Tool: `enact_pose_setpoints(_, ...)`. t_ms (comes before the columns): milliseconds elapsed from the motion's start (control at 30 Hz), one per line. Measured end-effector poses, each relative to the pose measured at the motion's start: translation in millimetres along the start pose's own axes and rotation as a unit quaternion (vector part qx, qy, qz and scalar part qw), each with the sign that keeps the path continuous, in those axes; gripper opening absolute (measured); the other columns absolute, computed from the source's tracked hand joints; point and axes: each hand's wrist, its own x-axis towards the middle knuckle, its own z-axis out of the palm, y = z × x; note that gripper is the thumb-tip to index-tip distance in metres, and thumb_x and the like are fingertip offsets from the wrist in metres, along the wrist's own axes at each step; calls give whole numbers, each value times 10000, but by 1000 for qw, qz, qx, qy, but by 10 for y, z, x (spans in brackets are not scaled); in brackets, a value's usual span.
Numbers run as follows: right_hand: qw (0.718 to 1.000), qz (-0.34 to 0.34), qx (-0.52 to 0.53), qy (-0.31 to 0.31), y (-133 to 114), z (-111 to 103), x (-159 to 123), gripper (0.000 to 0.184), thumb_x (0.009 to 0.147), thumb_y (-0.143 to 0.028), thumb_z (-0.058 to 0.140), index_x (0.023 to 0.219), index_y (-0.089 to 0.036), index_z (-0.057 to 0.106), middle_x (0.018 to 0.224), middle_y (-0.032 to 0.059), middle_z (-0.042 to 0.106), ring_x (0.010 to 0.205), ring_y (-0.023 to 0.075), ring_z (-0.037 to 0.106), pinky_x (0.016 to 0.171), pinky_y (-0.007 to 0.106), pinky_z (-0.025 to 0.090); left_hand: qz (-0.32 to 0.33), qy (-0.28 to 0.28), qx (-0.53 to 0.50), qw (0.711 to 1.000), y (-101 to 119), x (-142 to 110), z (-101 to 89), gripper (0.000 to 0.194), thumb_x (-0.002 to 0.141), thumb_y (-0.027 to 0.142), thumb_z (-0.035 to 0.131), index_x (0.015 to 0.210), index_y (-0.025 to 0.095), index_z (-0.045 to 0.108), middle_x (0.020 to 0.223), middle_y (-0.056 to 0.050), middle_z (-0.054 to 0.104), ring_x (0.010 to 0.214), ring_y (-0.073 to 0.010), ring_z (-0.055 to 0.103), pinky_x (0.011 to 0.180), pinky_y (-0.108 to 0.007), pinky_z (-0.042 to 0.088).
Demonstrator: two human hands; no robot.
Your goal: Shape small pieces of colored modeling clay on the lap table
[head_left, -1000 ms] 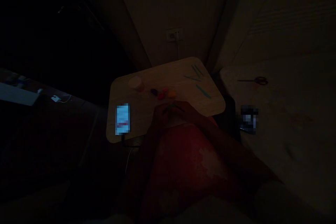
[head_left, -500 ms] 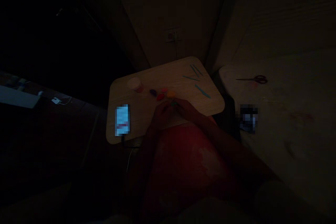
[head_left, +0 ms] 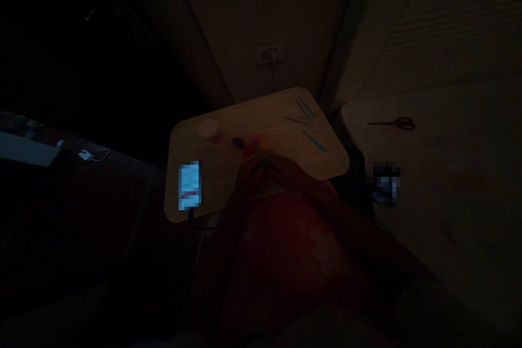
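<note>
Both hands meet near the table's front edge, over the wooden table [head_left: 228, 174]. A small lump of green modelling clay [head_left: 266, 162] shows between the fingertips. My left hand [head_left: 249, 173] and my right hand [head_left: 285, 169] are both closed on it, though the dim light blurs the finger detail. Just beyond the fingers lie lumps of clay: yellow-orange [head_left: 266, 145], red [head_left: 249, 150], pink [head_left: 255, 139] and dark purple [head_left: 238, 143].
Several blue-green modelling tools, among them a flat knife [head_left: 315, 141], lie at the table's right. A pale-lidded tub [head_left: 209, 130] stands back left, a lit phone [head_left: 190, 186] front left. Scissors [head_left: 397, 123] rest on the pale surface to the right. A wall socket [head_left: 269, 53] holds a plug.
My fingers have shifted slightly around the green clay, with the right hand drawn a little left and closer to the left hand. The other lumps and the tools have stayed put.
</note>
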Motion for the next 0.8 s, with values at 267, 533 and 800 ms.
enact_pose_setpoints(267, 996, 57, 51, 53, 4, -24, 75, 451, 1074, -512, 342, 822, -214, 568, 788, 34, 634, 715, 173, 539, 727, 311, 446, 9, -35, -6, 999, 16, -33, 16, 339, 973, 482, 559, 834, 186, 645, 783, -32, 637, 732, -177, 561, 698, -307, 466)
enact_pose_setpoints(533, 993, 70, 82, 55, 15, -36, 92, 463, 1048, -529, 356, 770, -221, 561, 752, 25, 620, 697, 167, 523, 698, 308, 420, 20, -30, -16, 999, 62, -44, 23, 360, 868, 529, 723, 838, 190, 607, 773, -6, 581, 699, -152, 522, 642, -279, 434)
enact_pose_setpoints(800, 982, 99, 159, 21, -73, -74, 37, 598, 1031, -674, 274, 704, -226, 498, 640, -2, 508, 602, 152, 438, 602, 298, 364, -1, -7, -13, 1000, 90, -48, 41, 368, 895, 474, 687, 713, 194, 532, 675, 18, 492, 644, -137, 451, 600, -277, 360)
